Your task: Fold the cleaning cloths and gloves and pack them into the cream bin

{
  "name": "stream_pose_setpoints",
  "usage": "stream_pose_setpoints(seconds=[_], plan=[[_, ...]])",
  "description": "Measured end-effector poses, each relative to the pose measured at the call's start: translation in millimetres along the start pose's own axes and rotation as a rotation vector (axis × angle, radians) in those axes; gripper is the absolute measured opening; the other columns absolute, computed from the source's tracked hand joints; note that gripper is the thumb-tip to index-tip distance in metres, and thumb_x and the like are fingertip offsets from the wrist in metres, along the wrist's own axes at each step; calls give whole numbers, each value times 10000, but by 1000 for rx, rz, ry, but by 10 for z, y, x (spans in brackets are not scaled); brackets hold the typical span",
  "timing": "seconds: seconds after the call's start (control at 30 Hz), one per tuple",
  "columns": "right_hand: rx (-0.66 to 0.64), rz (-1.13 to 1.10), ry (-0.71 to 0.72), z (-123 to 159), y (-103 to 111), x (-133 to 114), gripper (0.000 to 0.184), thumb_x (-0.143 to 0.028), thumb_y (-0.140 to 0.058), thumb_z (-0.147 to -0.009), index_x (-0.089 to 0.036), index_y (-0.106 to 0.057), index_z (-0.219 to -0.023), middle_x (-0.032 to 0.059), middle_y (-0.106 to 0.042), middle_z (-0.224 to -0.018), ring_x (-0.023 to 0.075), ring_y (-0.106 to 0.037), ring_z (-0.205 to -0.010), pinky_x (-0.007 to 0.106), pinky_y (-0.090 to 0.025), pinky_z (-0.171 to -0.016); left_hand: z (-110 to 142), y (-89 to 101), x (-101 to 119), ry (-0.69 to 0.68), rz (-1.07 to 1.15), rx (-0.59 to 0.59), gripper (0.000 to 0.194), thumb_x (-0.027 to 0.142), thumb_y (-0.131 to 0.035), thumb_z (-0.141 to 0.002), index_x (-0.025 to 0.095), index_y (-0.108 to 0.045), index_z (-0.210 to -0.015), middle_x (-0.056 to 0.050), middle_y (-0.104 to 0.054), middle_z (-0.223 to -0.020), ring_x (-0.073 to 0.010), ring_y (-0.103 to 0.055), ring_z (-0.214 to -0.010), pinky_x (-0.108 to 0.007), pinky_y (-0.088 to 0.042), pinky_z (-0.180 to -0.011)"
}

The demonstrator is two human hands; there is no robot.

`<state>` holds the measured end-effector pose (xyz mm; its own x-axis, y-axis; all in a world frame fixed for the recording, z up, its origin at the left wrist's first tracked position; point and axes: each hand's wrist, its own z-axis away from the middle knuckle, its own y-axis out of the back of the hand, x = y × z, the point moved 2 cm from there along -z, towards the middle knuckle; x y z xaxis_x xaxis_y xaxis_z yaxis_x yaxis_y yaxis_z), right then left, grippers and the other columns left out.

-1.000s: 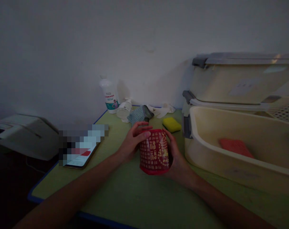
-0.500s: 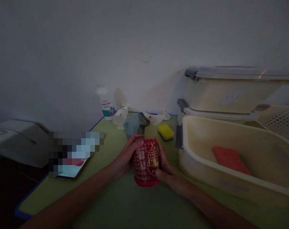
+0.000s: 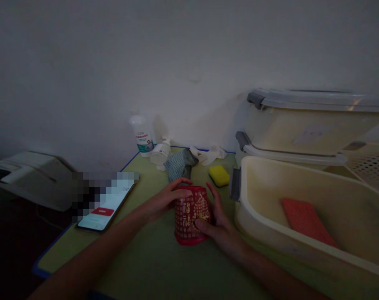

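Between my two hands is a red, roughly cylindrical object (image 3: 189,227) printed with gold Chinese characters. It has plain red bands at top and bottom and leans slightly. My left hand (image 3: 169,199) grips its upper left side, thumb across the top edge and fingers behind. My right hand (image 3: 219,221) holds the right side, with the thumb pressed on the front and the index finger raised along the edge. The other right fingers are mostly hidden behind it. Just beyond lie a grey-blue patterned cloth (image 3: 178,163) and a yellow sponge (image 3: 219,175).
At right, an open cream bin (image 3: 264,179) holds a red block-like item (image 3: 308,221), before stacked lidded bins (image 3: 302,129). Behind stand a white bottle (image 3: 142,135) and a tipped pump bottle (image 3: 160,153). A phone (image 3: 106,210) lies left on the green table (image 3: 139,254).
The red object has tilted a little, its lower end shifting left. My right thumb has slid inward and up across its front. The whole view has shifted slightly.
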<state>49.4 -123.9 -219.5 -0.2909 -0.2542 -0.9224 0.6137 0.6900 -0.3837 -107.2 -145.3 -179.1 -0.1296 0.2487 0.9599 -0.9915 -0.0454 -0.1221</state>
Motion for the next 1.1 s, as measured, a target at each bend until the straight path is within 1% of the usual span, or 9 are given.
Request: stream_pose_setpoints(seconds=[0.1, 0.2, 0.33, 0.43, 0.53, 0.77, 0.93, 1.0, 1.1], plan=[[8, -47, 0, -6, -6, -2, 1141, -409, -775, -627, -338, 66, -1395, 119, -419, -1354, 258, -504, -1170, 494, -379, -994, -75, 37, 194, -92, -342, -27, 486, 382, -771, -540, 202, -637, -971, -56, -687, -814, -189, -617, -665, -243, -436, -549], [-2, -35, 13, -1, -11, -6, 1144, -403, -778, -623, -347, 60, -1399, 119, -384, -1396, 258, -477, -1205, 492, -359, -1011, -156, -23, 353, -208, -587, -9, 457, 355, -800, -493, 203, -691, -911, -59, -699, -744, -193, -619, -602, -225, -410, -487], [9, -30, 25, 1, -10, -5, 1160, -384, -785, -611, -327, 47, -1416, 118, -379, -1402, 257, -449, -1233, 463, -360, -1014, -239, -160, 422, -284, -816, -120, 267, 450, -650, -673, 231, -713, -812, -40, -704, -736, -184, -620, -609, -223, -407, -499], [45, -103, -4, -11, 2, 17, 1179, -347, -798, -594, -335, 45, -1418, 123, -389, -1393, 270, -475, -1203, 478, -384, -983, -276, -201, 419, -249, -939, -240, 291, 422, -506, -782, 209, -705, -798, -28, -695, -757, -173, -615, -667, -221, -417, -549], [58, -188, -34, -27, 16, 51, 1212, -287, -818, -558, -332, 39, -1414, 125, -418, -1369, 271, -521, -1144, 480, -404, -956, -293, -205, 413, -151, -1034, -336, 349, 405, -441, -817, 159, -680, -881, -34, -681, -813, -160, -596, -723, -215, -420, -591], [136, -320, -89, -18, 33, 50, 1108, -222, -816, -538, -328, -117, -1391, 99, -513, -1270, 269, -543, -1103, 466, -453, -899, -289, -269, 578, 19, -1155, -402, 542, 529, -293, -865, 109, -606, -1007, -114, -647, -990, -203, -593, -839, -280, -447, -715], [78, -394, -59, 7, 28, -3, 964, -292, -800, -586, -312, -239, -1370, 79, -560, -1225, 253, -572, -1065, 446, -462, -890, -211, -344, 815, -18, -1048, -596, 447, 444, -306, -882, 134, -547, -1098, -112, -580, -1206, -193, -551, -1043, -282, -427, -878], [61, -408, -57, 4, 36, 6, 953, -306, -806, -582, -311, -261, -1365, 76, -554, -1239, 247, -569, -1070, 435, -460, -892, -197, -334, 831, -13, -1054, -610, 440, 426, -324, -877, 145, -521, -1152, -102, -554, -1258, -185, -530, -1096, -274, -414, -910], [17, -441, -73, -15, 44, 44, 968, -334, -825, -559, -307, -272, -1353, 85, -556, -1229, 249, -581, -1046, 444, -455, -886, -181, -306, 819, -38, -1087, -562, 442, 424, -319, -879, 155, -538, -1153, -81, -561, -1262, -178, -520, -1122, -262, -397, -940]])
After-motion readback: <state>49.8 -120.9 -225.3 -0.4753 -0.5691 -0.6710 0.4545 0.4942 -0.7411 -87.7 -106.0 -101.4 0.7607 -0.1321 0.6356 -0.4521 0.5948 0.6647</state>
